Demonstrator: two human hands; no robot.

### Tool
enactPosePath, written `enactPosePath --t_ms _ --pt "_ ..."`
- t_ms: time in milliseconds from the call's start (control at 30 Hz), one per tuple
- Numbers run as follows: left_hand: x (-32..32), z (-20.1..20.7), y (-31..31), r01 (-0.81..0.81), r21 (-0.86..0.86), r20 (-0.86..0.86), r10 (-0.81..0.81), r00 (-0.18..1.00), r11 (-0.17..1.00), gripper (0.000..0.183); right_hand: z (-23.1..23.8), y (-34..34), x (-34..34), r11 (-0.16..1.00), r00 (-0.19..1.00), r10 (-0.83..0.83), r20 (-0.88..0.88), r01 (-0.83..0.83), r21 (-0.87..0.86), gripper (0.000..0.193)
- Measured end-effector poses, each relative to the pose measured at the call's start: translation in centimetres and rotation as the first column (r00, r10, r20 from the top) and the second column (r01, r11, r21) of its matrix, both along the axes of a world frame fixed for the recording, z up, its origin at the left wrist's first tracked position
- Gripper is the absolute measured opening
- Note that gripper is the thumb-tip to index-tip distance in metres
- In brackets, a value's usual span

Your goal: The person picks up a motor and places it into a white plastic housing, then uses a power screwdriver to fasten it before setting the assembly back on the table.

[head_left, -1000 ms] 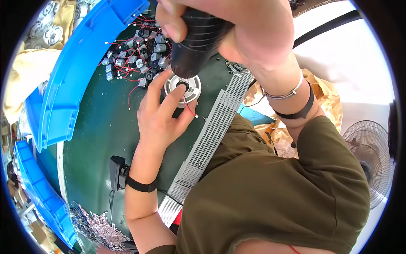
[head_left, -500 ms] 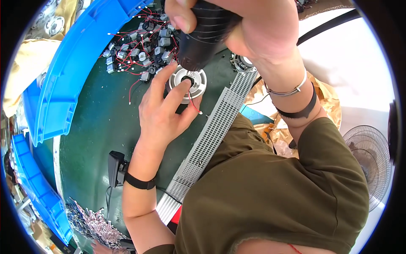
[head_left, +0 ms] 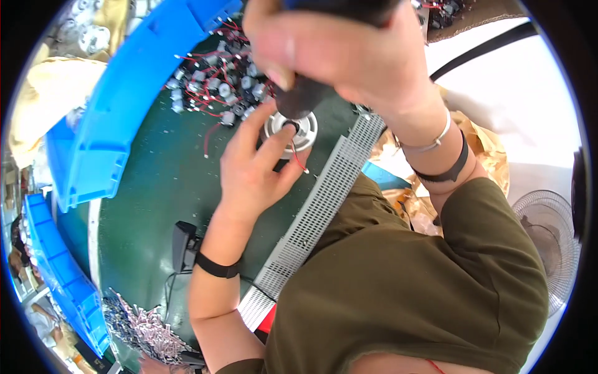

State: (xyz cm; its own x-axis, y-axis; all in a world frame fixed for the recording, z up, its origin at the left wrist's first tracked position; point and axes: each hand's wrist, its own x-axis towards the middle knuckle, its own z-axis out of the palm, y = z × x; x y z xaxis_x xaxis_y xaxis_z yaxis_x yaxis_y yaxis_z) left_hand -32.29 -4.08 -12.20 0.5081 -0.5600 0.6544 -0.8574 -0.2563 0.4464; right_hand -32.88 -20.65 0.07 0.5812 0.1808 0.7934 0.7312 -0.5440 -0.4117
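Note:
My left hand (head_left: 249,171) is closed around a white round plastic housing (head_left: 310,129) on the green table (head_left: 156,181), thumb at its near edge. My index finger presses a small dark part at the housing's centre, from which a thin red wire (head_left: 298,157) with a white connector hangs. My right hand (head_left: 355,59), smeared by motion, wraps round a black electric screwdriver (head_left: 300,98). Its lower end is directly above the housing; whether the tip touches is hidden. The tool's upper body runs out of the picture top.
A heap of small motors (head_left: 218,87) with red wires lies beyond my left hand. Blue plastic bins (head_left: 118,112) stand on the left. A perforated metal strip (head_left: 324,193) runs along the near edge. A black device (head_left: 185,246) and bundled wires (head_left: 149,330) lie lower left.
The whole view has shifted slightly, so the table and my left hand appear further right. My right hand and the screwdriver have tilted and blurred. My left hand keeps its hold on the housing.

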Motion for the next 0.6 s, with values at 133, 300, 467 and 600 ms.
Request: enactPosePath --t_ms 133,300,467,600 --pt "-0.1 -1.0 0.3 0.009 0.01 -0.07 -0.008 0.998 1.0 0.038 -0.3 0.9 -1.1 0.689 0.849 0.475 -0.232 -0.194 0.699 0.038" --pt "-0.4 1.3 1.6 -0.112 -0.088 -0.137 0.099 0.986 0.99 0.054 3.7 1.2 -2.7 0.64 0.833 0.456 -0.312 -0.064 0.766 0.042" --pt "0.9 5.5 14.7 -0.423 0.461 -0.108 0.522 0.846 0.78 0.046 4.5 -1.2 -2.5 0.813 0.903 0.202 -0.378 0.061 0.58 0.018" --pt "-0.1 6.9 20.7 -0.419 0.788 0.018 0.663 0.748 0.452 0.047 3.9 -1.3 -1.8 0.799 0.844 0.26 -0.47 0.085 0.595 0.014"
